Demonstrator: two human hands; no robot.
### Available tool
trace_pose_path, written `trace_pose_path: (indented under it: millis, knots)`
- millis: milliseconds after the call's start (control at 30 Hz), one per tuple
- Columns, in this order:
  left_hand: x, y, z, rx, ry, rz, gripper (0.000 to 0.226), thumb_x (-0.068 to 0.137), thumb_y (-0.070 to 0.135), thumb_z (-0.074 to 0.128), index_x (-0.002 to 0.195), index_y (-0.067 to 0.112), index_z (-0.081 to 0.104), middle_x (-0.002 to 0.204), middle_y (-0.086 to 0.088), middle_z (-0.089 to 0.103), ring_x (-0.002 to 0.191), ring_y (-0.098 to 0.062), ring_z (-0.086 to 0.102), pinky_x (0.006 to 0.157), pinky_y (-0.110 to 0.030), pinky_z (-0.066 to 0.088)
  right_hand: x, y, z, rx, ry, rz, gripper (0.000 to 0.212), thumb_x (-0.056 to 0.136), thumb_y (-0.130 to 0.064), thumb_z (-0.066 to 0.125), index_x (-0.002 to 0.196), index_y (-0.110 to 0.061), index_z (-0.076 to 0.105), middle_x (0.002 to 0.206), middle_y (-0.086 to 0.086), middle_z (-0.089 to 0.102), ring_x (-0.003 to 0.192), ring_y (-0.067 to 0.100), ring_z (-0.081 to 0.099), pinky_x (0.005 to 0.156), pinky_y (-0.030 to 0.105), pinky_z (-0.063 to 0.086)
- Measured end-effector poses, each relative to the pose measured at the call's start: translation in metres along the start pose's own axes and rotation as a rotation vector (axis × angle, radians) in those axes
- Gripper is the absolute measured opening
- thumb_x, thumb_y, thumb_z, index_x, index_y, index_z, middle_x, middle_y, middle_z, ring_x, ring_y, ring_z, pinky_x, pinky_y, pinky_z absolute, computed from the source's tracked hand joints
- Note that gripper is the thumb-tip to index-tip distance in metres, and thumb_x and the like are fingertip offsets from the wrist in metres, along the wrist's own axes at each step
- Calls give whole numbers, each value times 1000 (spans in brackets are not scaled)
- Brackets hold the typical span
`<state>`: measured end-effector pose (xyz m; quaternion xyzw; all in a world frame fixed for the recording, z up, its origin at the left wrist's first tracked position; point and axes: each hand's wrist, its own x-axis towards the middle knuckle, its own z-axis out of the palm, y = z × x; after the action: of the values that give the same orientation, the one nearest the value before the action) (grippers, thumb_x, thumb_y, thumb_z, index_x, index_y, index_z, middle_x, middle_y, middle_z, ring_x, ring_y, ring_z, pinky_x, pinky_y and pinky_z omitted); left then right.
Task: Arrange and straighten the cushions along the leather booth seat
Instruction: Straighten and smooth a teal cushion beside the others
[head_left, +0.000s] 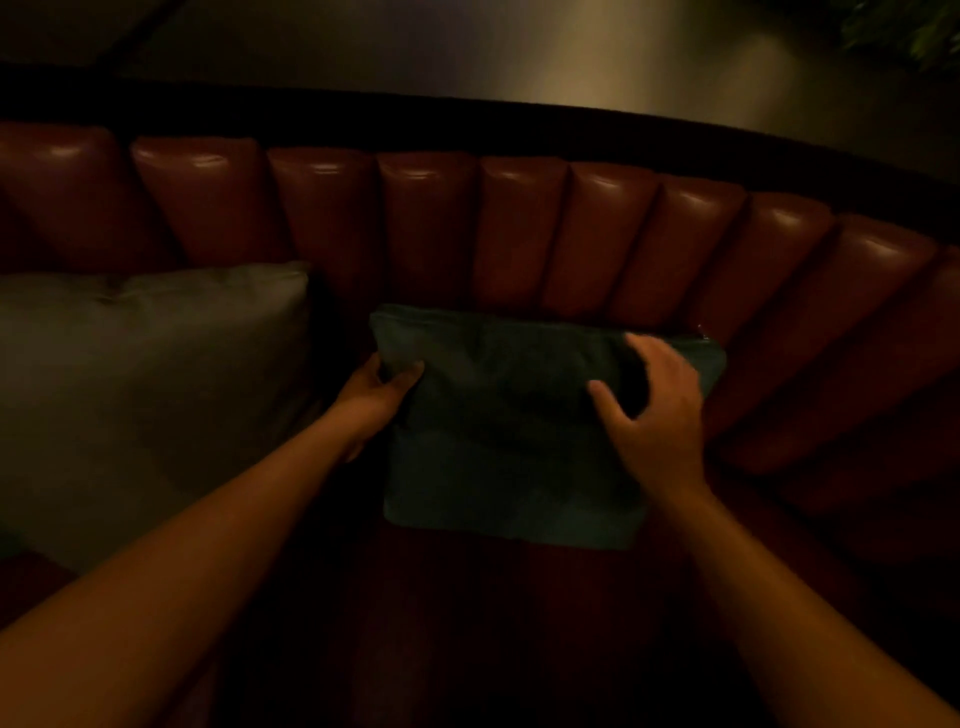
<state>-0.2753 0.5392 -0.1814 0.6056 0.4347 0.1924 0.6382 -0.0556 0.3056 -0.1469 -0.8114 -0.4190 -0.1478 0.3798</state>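
Head view, dim light. Dark green cushion (498, 431): stands on the booth seat (467, 597), its top edge leaning against the ribbed red leather backrest (519, 228).

Left hand (371, 400): grip pinches the cushion's upper left edge, thumb on the front face, fingers hidden behind it.

Right hand (657, 410): grip spread, thumb apart from the fingers, resting on the cushion's upper right area; fingertips blurred, so contact is hard to judge.

Grey cushion (145, 384): left of the green cushion, apart from it, cut off by the frame edge.

Seat surface: nearly black, detail lost.
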Motion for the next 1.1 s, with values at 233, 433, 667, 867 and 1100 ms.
trace_pose_path:
  millis: [233,433,667,867,1100]
  knots:
    - [-15,5,8,199,104,217,30,102,37,58,128,24,69,120,2,73,109,-14,69,101,-36,54,37,-52,54,-347,-649,-125,119,71,-86,60,163,-33,5,169,4,16,157,26,6,126,51,-2]
    - [-30,14,14,266,145,362,12,101,31,62,105,35,72,101,6,76,84,-2,71,86,-27,59,28,-44,53,-288,-413,-198,62,82,-68,67,123,-22,70,124,3,67,121,29,56,115,51,27]
    - [-45,49,3,316,115,544,35,104,34,56,138,31,60,136,19,57,123,15,52,107,-10,38,20,-25,24,-121,88,-212,37,90,-50,70,84,-14,75,74,4,66,70,30,60,70,43,44]
    - [-60,11,-26,389,426,335,72,97,48,62,157,19,35,158,-10,40,145,-22,40,118,-29,29,9,-13,-9,326,206,379,57,84,-74,62,77,-17,62,76,8,64,73,27,64,64,44,49]
    - [-60,21,-16,216,457,417,28,91,10,71,117,22,72,121,-2,69,101,-6,65,94,-21,52,-48,14,19,613,-63,736,65,70,-73,68,121,-32,66,122,-1,69,112,22,65,104,53,51]
